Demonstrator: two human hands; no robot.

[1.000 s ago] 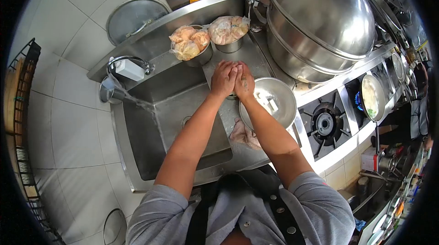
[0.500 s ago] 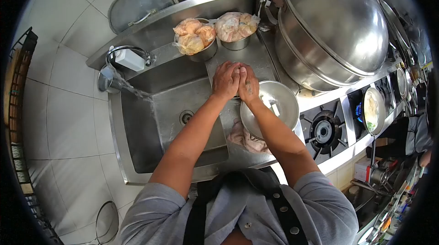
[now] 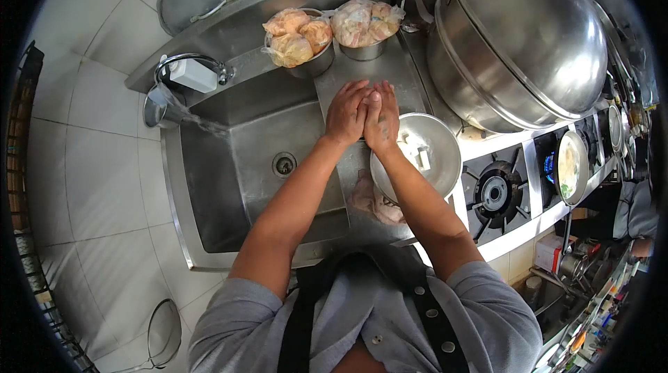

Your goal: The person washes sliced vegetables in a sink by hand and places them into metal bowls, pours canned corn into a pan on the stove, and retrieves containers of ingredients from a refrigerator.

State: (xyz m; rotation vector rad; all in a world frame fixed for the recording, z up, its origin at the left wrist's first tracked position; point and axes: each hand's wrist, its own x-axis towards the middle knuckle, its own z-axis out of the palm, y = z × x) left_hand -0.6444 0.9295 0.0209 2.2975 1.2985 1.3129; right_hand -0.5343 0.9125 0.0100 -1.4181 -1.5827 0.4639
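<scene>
My left hand (image 3: 345, 117) and my right hand (image 3: 383, 122) are pressed together, fingers curled, above the steel ledge beside the sink. Whatever lies between the palms is hidden. A metal bowl (image 3: 445, 168) sits just to the right, partly under my right forearm, with white block-like pieces (image 3: 422, 157) inside. Below the hands, a crumpled pinkish cloth (image 3: 372, 199) lies on the ledge against the bowl.
Left of my hands is a steel sink (image 3: 261, 164), where a faucet (image 3: 163, 63) runs water. Bagged orange-yellow pieces (image 3: 298, 35) and another filled bag (image 3: 365, 21) top metal pots behind. A large domed steamer (image 3: 515, 39), a burner (image 3: 495, 194) and a pan (image 3: 572, 164) over blue flame stand right.
My hands stay together, but the fingers have shifted, with the fingertips now pointing more upward and the right thumb showing. The whole view has tilted slightly.
</scene>
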